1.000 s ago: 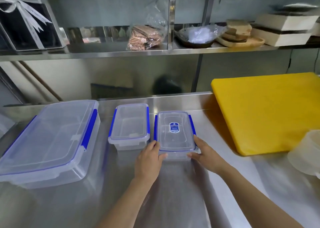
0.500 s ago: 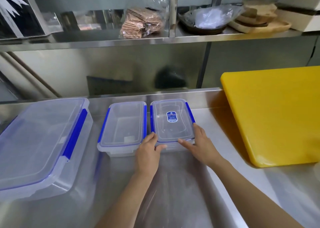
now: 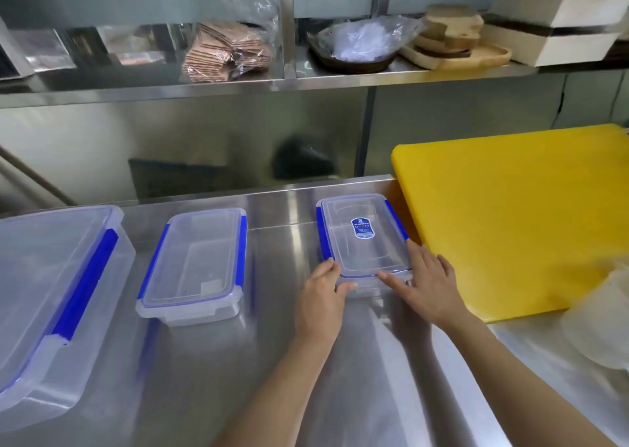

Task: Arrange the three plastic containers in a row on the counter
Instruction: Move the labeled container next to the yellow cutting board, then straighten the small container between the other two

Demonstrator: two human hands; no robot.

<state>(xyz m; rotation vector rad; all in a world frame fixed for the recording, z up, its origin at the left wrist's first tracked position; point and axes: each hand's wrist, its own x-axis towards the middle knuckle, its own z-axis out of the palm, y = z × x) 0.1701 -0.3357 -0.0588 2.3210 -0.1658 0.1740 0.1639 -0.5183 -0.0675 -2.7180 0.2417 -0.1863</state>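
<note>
3 clear plastic containers w/ blue clips on the steel counter [image 3: 279, 361]. Labelled container [image 3: 363, 239] sits far right, just beside 1 yellow cutting board [image 3: 510, 222]. Left hand [image 3: 320, 302] & right hand [image 3: 427, 285] both clamp its near corners. Middle container [image 3: 195, 264] stands apart to the left; large container [image 3: 51, 297] at left edge, partly cut off. Above: 1 steel shelf [image 3: 238, 86] w/ bagged items, wooden boards, boxes. Steel back wall.
</note>
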